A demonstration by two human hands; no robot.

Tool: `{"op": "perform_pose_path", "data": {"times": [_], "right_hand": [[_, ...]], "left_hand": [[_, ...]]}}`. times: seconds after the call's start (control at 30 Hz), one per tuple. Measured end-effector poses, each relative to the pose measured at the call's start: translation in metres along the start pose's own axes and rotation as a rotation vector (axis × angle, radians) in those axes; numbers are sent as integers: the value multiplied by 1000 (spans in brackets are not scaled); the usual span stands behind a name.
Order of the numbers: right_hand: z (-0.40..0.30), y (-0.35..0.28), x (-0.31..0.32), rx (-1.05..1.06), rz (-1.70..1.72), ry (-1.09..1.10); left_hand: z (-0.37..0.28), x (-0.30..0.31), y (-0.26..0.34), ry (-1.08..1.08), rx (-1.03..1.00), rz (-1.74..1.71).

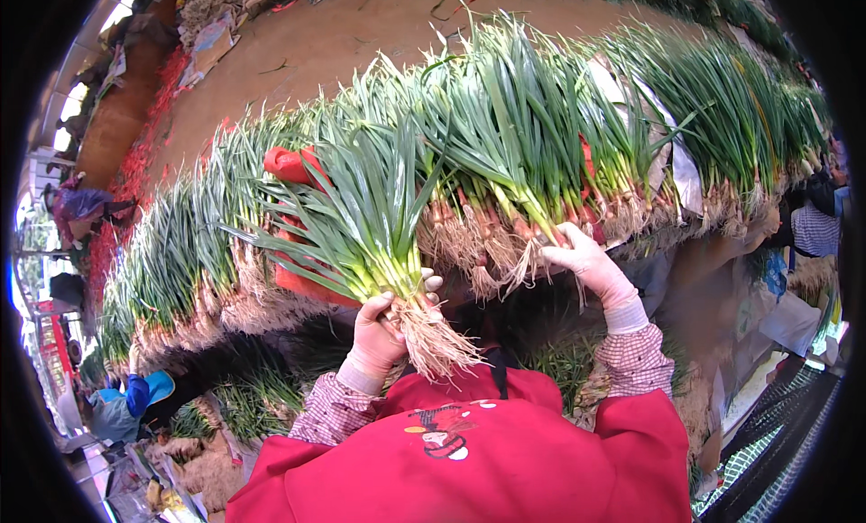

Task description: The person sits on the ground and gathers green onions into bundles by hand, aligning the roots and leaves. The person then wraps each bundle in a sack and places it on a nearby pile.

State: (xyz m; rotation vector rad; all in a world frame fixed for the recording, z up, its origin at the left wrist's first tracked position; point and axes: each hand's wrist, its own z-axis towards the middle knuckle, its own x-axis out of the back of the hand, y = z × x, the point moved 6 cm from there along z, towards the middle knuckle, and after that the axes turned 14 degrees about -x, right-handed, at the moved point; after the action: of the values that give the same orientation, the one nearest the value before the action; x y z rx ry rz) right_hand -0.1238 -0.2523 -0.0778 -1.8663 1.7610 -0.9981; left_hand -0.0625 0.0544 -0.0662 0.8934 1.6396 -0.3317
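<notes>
My left hand (385,327) is closed around a bunch of leafy green plants (369,219), just above its pale, stringy roots (433,333). The leaves fan up and to the left. To the right, my right hand (583,256) pinches the reddish lower stem of a green plant (531,202) between thumb and fingers, at the front edge of the row. Roots hang beside those fingers. Behind both hands stands a long row of the same plants (500,104), packed upright with roots toward me. Red material (287,164) lies among them, behind the held bunch.
A brown surface (304,56) stretches beyond the row. Loose greens (257,401) lie below the row at left. A person in blue (125,401) is at lower left, another person (78,205) at far left. White sheeting (683,164) sits between plants at right.
</notes>
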Motion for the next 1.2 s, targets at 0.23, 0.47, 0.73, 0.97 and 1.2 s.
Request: {"op": "perform_pose_path", "data": {"times": [0.23, 0.47, 0.73, 0.97, 1.2], "right_hand": [[-19, -6, -43, 110, 286, 78], [-11, 6, -32, 274, -407, 507], [25, -2, -152, -201, 843, -802], [1, 6, -169, -380, 1151, -557], [-11, 89, -32, -124, 503, -379]], "left_hand": [[21, -35, -55, -24, 49, 47], [31, 7, -68, 135, -36, 34], [-17, -5, -68, -5, -99, 121], [-27, 8, -61, 100, -87, -54], [-37, -2, -33, 48, -165, 82]]}}
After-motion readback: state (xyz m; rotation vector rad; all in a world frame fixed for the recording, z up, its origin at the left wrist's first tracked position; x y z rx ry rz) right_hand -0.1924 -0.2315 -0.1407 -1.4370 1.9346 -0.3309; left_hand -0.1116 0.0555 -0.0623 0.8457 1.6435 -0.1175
